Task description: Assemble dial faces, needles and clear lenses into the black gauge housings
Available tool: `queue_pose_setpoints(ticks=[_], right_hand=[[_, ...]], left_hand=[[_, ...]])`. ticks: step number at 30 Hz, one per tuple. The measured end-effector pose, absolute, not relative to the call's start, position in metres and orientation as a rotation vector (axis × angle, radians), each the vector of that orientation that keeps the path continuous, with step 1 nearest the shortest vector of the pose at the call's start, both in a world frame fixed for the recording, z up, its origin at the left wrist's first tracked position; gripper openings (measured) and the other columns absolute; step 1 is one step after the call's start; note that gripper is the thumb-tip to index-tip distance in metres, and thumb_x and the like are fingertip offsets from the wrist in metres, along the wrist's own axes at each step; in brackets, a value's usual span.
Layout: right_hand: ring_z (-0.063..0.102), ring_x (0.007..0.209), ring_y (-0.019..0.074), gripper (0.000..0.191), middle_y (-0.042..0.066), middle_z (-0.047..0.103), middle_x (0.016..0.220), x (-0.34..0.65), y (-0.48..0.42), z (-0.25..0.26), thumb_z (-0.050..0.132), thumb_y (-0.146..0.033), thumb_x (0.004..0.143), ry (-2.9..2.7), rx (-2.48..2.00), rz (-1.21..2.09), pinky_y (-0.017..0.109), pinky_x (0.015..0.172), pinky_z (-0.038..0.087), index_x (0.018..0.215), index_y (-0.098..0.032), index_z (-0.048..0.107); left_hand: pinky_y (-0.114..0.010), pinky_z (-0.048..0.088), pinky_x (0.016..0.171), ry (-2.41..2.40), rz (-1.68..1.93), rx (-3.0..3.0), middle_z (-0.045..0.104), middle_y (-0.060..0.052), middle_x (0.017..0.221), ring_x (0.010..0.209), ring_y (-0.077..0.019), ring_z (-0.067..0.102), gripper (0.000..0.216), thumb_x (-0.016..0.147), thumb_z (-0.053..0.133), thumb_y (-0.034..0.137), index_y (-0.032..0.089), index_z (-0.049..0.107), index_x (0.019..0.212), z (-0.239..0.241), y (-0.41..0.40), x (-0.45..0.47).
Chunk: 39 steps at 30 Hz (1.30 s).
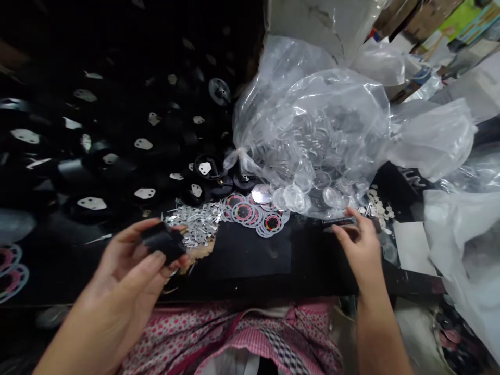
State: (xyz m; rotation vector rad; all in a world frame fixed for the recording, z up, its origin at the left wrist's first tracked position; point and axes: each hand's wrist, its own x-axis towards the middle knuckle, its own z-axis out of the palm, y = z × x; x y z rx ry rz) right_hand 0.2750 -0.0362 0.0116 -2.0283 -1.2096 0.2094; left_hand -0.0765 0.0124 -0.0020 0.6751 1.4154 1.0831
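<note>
My left hand [133, 271] grips a small black round housing [164, 243], held above the table edge with fingers and thumb around its sides. Just beyond it lies a heap of small silvery metal pointers [197, 221]. My right hand [361, 247] is at the right, thumb and index finger apart around a dark slim tool [339, 222] on the table; whether the fingertips touch it is unclear. Between the hands, printed gauge dials [244, 211] with red and yellow marks lie overlapped beside a black mat [252, 252].
A large clear plastic bag [312, 94] of transparent discs stands behind the dials. Many black housings with white plates [91, 203] fill the left. Small pale pieces [378, 208] and a white card [414, 247] lie at right. More dials [13, 281] sit far left.
</note>
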Motion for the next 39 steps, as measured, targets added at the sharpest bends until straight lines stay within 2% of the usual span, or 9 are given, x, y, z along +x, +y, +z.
queue_pose_setpoints(ticks=[4,6,10,15,20,23,28,33,39], right_hand=[[0.063,0.085,0.0197,0.02,0.005,0.066,0.1,0.224,-0.038,0.028,0.057,-0.03,0.097,-1.405,-1.854,0.025,0.038,0.084,0.053,0.111,-0.027,0.071],[0.065,0.085,0.0211,0.028,0.006,0.066,0.099,0.198,-0.022,0.026,0.057,-0.028,0.096,-1.787,-1.84,0.469,0.039,0.083,0.055,0.121,-0.026,0.069],[0.062,0.109,0.0312,0.047,0.014,0.06,0.117,0.177,0.012,0.009,0.065,-0.028,0.092,-1.957,-2.073,0.556,0.053,0.095,0.051,0.137,-0.02,0.058],[0.06,0.117,0.0281,0.033,0.014,0.057,0.124,0.177,0.018,0.004,0.066,-0.017,0.088,-1.845,-1.961,0.652,0.047,0.103,0.048,0.12,-0.016,0.061],[0.066,0.08,0.0173,0.006,0.002,0.068,0.087,0.162,0.01,0.011,0.061,-0.023,0.091,-1.485,-1.761,1.019,0.032,0.075,0.055,0.096,-0.021,0.062],[0.065,0.075,0.0147,0.009,0.0,0.069,0.084,0.15,0.005,0.017,0.063,-0.029,0.091,-1.348,-1.636,1.115,0.026,0.066,0.052,0.097,-0.022,0.065],[0.065,0.081,0.0147,0.004,0.0,0.069,0.089,0.131,0.004,0.029,0.063,-0.024,0.091,-1.427,-1.567,1.075,0.028,0.075,0.053,0.094,-0.023,0.065],[0.063,0.077,0.014,0.003,-0.001,0.066,0.085,0.121,0.007,0.035,0.063,-0.021,0.089,-1.529,-1.62,1.124,0.027,0.07,0.051,0.088,-0.022,0.061],[0.06,0.059,0.0095,0.011,-0.005,0.06,0.073,0.125,0.007,0.033,0.065,-0.027,0.088,-1.294,-1.589,1.346,0.022,0.055,0.049,0.085,-0.022,0.055]], left_hand=[[-0.019,0.058,0.066,1.198,1.036,0.502,0.074,0.003,0.09,0.07,-0.0122,0.065,0.037,0.074,0.084,0.034,0.028,0.071,0.108,-0.004,-0.002,-0.057],[-0.019,0.057,0.06,1.144,0.971,0.43,0.074,0.002,0.083,0.062,-0.0118,0.065,0.042,0.067,0.09,0.035,0.027,0.068,0.101,-0.006,-0.006,-0.047],[-0.023,0.059,0.057,1.108,0.887,0.294,0.079,-0.002,0.087,0.058,-0.014,0.068,0.061,0.057,0.096,0.034,0.027,0.065,0.108,-0.008,-0.012,-0.039],[-0.03,0.063,0.073,1.019,0.876,0.159,0.08,-0.009,0.107,0.078,-0.0192,0.075,0.045,0.077,0.08,0.052,0.026,0.07,0.112,-0.011,-0.02,-0.038],[-0.03,0.063,0.075,0.933,0.853,0.102,0.079,-0.009,0.11,0.084,-0.0203,0.076,0.036,0.087,0.07,0.05,0.026,0.074,0.113,-0.007,-0.015,-0.029],[-0.026,0.062,0.078,0.98,0.934,0.069,0.078,-0.007,0.111,0.092,-0.0181,0.074,0.029,0.093,0.064,0.044,0.026,0.074,0.114,-0.003,-0.008,-0.025],[-0.029,0.061,0.088,1.022,1.012,0.18,0.077,-0.004,0.113,0.104,-0.0206,0.072,0.02,0.087,0.074,0.038,0.025,0.077,0.1,-0.003,-0.013,-0.022],[-0.035,0.057,0.1,1.079,0.962,0.371,0.066,0.0,0.142,0.135,-0.0276,0.057,0.038,0.083,0.077,0.046,0.035,0.074,0.119,-0.011,-0.021,-0.024],[-0.034,0.056,0.102,1.038,0.928,0.533,0.064,0.002,0.145,0.138,-0.0265,0.054,0.038,0.087,0.073,0.044,0.038,0.072,0.125,-0.021,-0.023,-0.031]])
